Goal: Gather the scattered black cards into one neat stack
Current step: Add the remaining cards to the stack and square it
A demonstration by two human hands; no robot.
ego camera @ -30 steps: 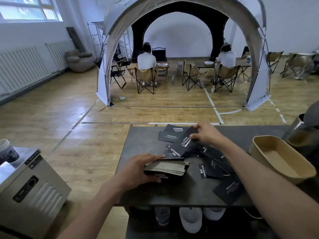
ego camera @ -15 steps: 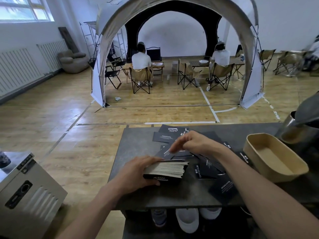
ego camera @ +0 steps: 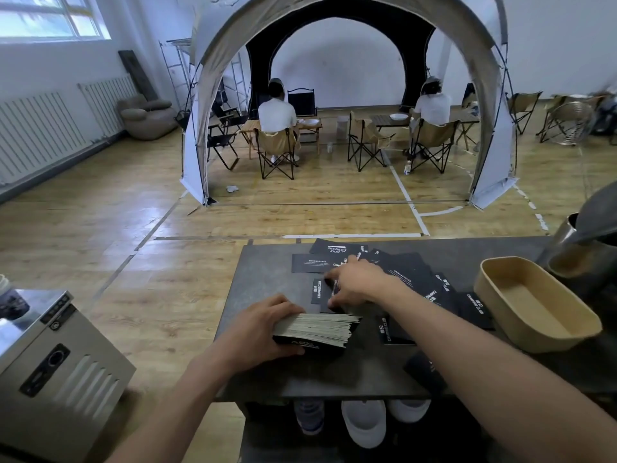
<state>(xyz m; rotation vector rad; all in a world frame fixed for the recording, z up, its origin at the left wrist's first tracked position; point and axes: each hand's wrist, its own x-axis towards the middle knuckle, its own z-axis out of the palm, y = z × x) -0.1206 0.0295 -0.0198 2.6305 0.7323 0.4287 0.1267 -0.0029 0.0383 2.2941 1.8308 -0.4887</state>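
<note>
Nearest, at the table's [ego camera: 260, 295] 7 o'clock, the left hand [ego camera: 263, 329] grips the stack of black cards [ego camera: 317, 330] by its left end. Just beyond, at the stack's 12 o'clock, the right hand [ego camera: 359, 285] pinches a single card [ego camera: 335, 289] on edge. Loose cards [ego camera: 410, 275] fan from 12 to 3 o'clock, and a tan tray [ego camera: 534, 305] sits at 3.

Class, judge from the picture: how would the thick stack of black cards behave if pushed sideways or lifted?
Pushed, the stack of black cards would probably shear and fan out; its right edge looks ragged. Lifted loosely, cards might slide off, so the left hand gripping its end seems wise. Being thick, it probably has some heft.
</note>
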